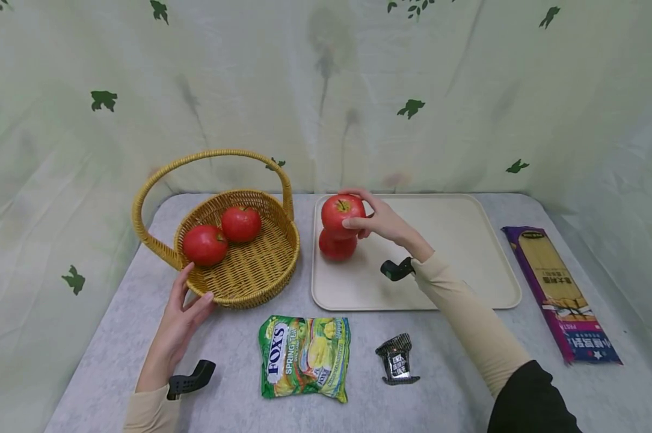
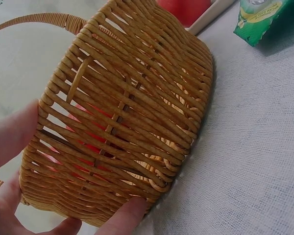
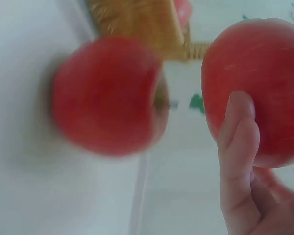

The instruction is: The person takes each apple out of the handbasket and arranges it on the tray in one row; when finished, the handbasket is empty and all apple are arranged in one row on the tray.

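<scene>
My right hand [image 1: 382,224] grips a red apple [image 1: 341,210] above the left part of a pale tray [image 1: 439,264]. Another red apple [image 1: 337,246] sits on the tray below, overlapped by the held one in the head view. Against the near left side of a woven basket [image 1: 255,270] rests my left hand [image 1: 177,328], its fingers spread on the outside of the wall and at the rim. Two red apples lie in the basket, one to the left [image 1: 204,245] and one further back [image 1: 242,224]. The right wrist view shows the held apple [image 3: 259,73] apart from the lower apple [image 3: 105,98].
A green FOX'S candy bag [image 1: 305,358] lies in front, between basket and tray. To its right is a small black wrapped packet [image 1: 397,361]. A long purple pasta pack [image 1: 561,294] lies at the right. The basket's tall handle [image 1: 212,155] arches over it.
</scene>
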{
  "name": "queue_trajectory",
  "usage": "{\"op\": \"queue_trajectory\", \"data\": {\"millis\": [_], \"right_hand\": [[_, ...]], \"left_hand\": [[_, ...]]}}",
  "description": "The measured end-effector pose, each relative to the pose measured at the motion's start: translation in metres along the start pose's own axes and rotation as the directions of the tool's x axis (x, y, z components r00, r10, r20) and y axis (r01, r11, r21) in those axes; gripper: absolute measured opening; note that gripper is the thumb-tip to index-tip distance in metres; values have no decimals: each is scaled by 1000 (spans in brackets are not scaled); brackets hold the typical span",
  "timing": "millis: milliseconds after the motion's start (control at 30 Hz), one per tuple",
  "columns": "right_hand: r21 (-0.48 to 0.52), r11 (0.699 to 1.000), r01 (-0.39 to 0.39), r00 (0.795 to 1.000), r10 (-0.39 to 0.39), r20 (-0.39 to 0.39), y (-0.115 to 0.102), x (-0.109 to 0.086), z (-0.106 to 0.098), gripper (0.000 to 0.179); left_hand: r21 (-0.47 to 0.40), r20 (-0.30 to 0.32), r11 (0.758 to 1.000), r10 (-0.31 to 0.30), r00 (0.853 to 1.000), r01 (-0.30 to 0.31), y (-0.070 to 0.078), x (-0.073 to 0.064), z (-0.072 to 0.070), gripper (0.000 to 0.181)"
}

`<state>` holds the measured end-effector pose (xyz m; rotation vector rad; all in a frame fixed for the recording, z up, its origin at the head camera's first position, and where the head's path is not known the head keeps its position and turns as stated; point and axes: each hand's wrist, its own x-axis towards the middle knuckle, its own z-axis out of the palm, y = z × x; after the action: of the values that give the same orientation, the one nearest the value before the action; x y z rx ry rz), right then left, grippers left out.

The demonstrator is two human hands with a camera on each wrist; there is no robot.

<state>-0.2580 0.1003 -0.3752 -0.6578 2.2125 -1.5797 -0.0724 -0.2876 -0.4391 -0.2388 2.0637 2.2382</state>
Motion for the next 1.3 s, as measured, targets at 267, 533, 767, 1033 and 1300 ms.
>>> {"op": "queue_trajectory", "data": {"millis": [267,533,767,1033,1300], "right_hand": [[0,998,-63,995,62,-82,22,-22,-28,61],[-46,992,-114,985,107,-133,49,-38,-40,60],[-98,979,-180,978,168,-124,72,-46,-36,62],[-137,971,-194,979,183,-92,55,-58,-26,63],[-131,972,-196,980,189,-61,43,-61,-23,62]], "left_hand": [[3,-2,1000,-3,1000,3,0,0,0,77],[-6,3,1000,4,1000,-4,0,0,0,77],[-7,4,1000,1,1000,-1,0,-1,0,77],[-3,7,1000,4,1000,-4,0,0,0,76],[2,4,1000,0,1000,0,0,0,0,77]]}}
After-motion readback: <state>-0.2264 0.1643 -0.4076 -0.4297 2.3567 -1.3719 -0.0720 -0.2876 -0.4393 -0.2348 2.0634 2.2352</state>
